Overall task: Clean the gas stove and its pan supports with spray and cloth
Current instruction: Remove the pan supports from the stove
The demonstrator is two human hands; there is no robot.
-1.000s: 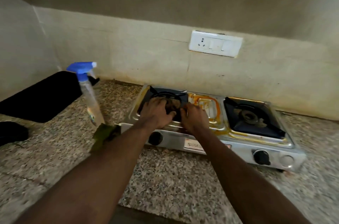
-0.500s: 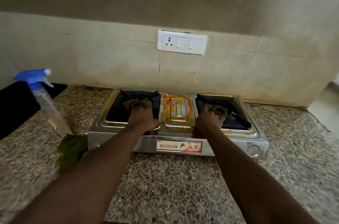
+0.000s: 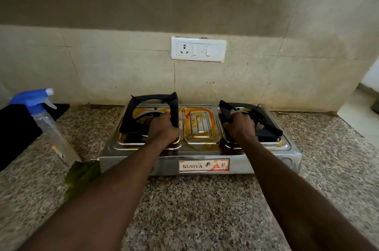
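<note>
Left pan support: we are holding the left pan support [image 3: 152, 97], a black square frame, tilted up off its seat over the stove's left burner.
Right pan support: we are holding the right pan support [image 3: 268, 130] over the right burner, also tilted, with its left corner raised.
Left grip: the left grip [image 3: 164, 129] is clenching around the near right bar of the left frame.
Right grip: the right grip [image 3: 239, 127] is curling around the near left part of the right frame.
Handling: we are judging these frames to be rigid metal, fairly heavy for their size and probably greasy, so they may be slipping in the fingers. The outer bars are looking like the safest hold, while the inner prongs are offering less purchase.
Stove: the steel gas stove [image 3: 205, 149] is sitting on the table against the wall, with orange stains [image 3: 180, 111] spreading around its centre tray and burner wells.
Spray bottle: the spray bottle [image 3: 49, 127] with a blue trigger is standing left of the stove, well apart from both grips.
Cloth: the green cloth [image 3: 82, 174] is lying at the bottle's foot, partly hiding under our left forearm.
Table: the speckled granite table [image 3: 194, 209] is carrying everything.
Beyond: a black slab [image 3: 14, 131] is lying at the far left, and a white wall socket [image 3: 198, 49] is sitting above the stove.
</note>
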